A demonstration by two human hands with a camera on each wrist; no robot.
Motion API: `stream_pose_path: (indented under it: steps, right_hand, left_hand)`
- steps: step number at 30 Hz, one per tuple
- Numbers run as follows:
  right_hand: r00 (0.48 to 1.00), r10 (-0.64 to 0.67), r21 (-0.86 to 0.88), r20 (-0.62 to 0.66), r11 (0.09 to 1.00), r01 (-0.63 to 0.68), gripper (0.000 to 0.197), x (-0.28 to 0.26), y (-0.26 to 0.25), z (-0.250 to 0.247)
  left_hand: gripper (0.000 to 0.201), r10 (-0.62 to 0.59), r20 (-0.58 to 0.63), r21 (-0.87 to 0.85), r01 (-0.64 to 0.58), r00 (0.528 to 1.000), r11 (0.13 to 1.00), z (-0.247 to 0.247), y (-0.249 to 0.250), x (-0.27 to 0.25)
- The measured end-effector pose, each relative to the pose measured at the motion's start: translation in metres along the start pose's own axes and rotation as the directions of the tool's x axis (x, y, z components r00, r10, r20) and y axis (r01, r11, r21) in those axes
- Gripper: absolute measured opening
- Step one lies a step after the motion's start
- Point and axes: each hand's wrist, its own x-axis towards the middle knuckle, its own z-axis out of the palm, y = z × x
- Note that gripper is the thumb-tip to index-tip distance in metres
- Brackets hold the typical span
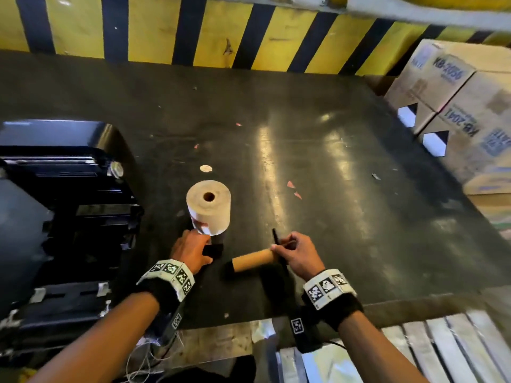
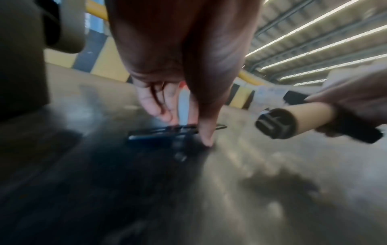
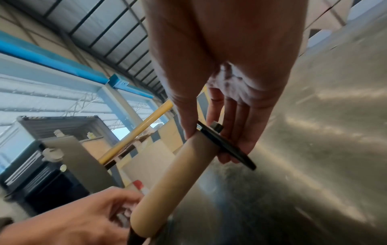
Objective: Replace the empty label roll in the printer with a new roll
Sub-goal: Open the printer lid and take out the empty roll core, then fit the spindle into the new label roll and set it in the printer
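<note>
The new label roll (image 1: pixel 208 207) stands on end on the dark table (image 1: pixel 345 167), right of the open black printer (image 1: pixel 63 217). My right hand (image 1: pixel 293 255) (image 3: pixel 209 142) holds the empty cardboard core (image 1: pixel 253 261) (image 3: pixel 178 174) level above the table. Its thumb presses on the core and its fingers lie behind a black flange (image 3: pixel 228 147). A black spindle end (image 2: pixel 274 124) sticks out of the core's free end. My left hand (image 1: pixel 193 248) (image 2: pixel 184 127) reaches down with straight fingers. Its thumb tip touches a flat black piece (image 2: pixel 159 134) (image 1: pixel 213 250) lying on the table just in front of the roll.
Stacked cardboard boxes (image 1: pixel 456 106) crowd the table's right side. A yellow-and-black striped barrier (image 1: pixel 221 31) runs along the back. Small paper scraps (image 1: pixel 293 189) lie mid-table. Metal slats (image 1: pixel 442 349) sit below the front edge at the right.
</note>
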Motion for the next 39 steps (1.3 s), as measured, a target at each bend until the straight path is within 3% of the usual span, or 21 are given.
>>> stream_pose_path:
  steps: [3,6,8,10,13,15,17,19,21,24,27,30,32,34,37,39]
  right_hand:
    - [0.998,0.006,-0.059,0.059,0.998,-0.002,0.021,-0.001,0.001,0.009]
    - [0.996,0.012,-0.043,0.089,0.999,-0.008,0.022,-0.002,0.0,0.014]
    - [0.988,0.009,0.008,0.152,1.0,-0.01,0.021,-0.002,0.0,0.017]
    - [0.975,0.002,0.057,0.223,0.998,-0.015,0.019,-0.001,-0.002,0.018]
    - [0.986,0.0,0.034,0.166,0.999,-0.006,0.015,0.007,-0.002,0.007]
    - [0.993,0.043,0.008,0.111,0.999,-0.044,0.015,0.015,0.002,-0.005]
    - [0.991,0.097,-0.065,0.089,0.994,-0.091,0.018,0.023,0.005,-0.012]
    - [0.983,0.139,-0.166,0.117,0.979,-0.119,0.02,0.022,0.004,-0.008]
    - [0.978,0.139,-0.25,0.157,0.963,-0.097,0.021,0.014,-0.002,0.007]
    - [0.98,0.069,-0.347,0.188,0.938,0.0,0.027,0.003,-0.006,0.037]
    - [0.984,0.035,-0.41,0.174,0.911,0.04,0.012,-0.001,-0.005,0.052]
    - [0.982,0.036,-0.441,0.187,0.896,0.051,0.015,0.002,-0.008,0.049]
    - [0.982,-0.018,-0.424,0.187,0.9,0.097,0.023,0.007,-0.019,0.045]
    - [0.975,-0.142,-0.381,0.173,0.903,0.199,0.032,0.015,-0.039,0.044]
    - [0.889,-0.364,-0.344,0.277,0.827,0.445,0.047,0.032,-0.077,0.057]
    - [0.837,-0.391,-0.381,0.382,0.759,0.528,0.057,0.038,-0.102,0.073]
  left_hand:
    - [0.055,-0.014,-0.038,-0.105,0.01,0.999,0.994,0.005,-0.001,-0.004]
    - [0.045,0.002,-0.127,-0.348,-0.046,0.992,0.936,0.006,0.006,-0.016]
    - [0.042,0.089,0.032,-0.456,-0.065,0.996,0.887,0.003,0.014,-0.029]
    - [0.036,0.179,0.159,-0.429,-0.096,0.971,0.898,0.0,0.015,-0.039]
    - [0.032,0.121,0.169,-0.342,-0.057,0.978,0.938,-0.012,-0.004,-0.047]
    - [0.028,0.039,0.107,-0.226,-0.014,0.994,0.974,-0.025,-0.022,-0.05]
    - [0.025,-0.057,-0.044,-0.094,0.052,0.997,0.994,-0.035,-0.033,-0.055]
    - [0.028,-0.093,-0.146,-0.112,0.077,0.985,0.991,-0.032,-0.035,-0.055]
    - [0.032,-0.076,-0.108,-0.163,0.058,0.991,0.985,-0.02,-0.03,-0.054]
    - [0.038,-0.063,-0.03,-0.098,0.06,0.998,0.993,0.001,-0.024,-0.05]
    - [0.041,-0.039,-0.022,-0.018,0.039,0.999,0.999,0.01,-0.024,-0.046]
    - [0.045,-0.025,0.005,-0.029,0.025,1.0,0.999,0.005,-0.025,-0.043]
    - [0.045,-0.024,-0.035,-0.137,0.019,0.999,0.99,-0.004,-0.022,-0.039]
    - [0.044,-0.087,-0.121,-0.357,0.039,0.989,0.933,-0.014,-0.02,-0.029]
    - [0.038,-0.187,-0.058,-0.663,0.102,0.981,0.742,-0.027,-0.017,-0.006]
    - [0.024,-0.182,-0.016,-0.746,0.109,0.983,0.657,-0.03,-0.018,0.005]
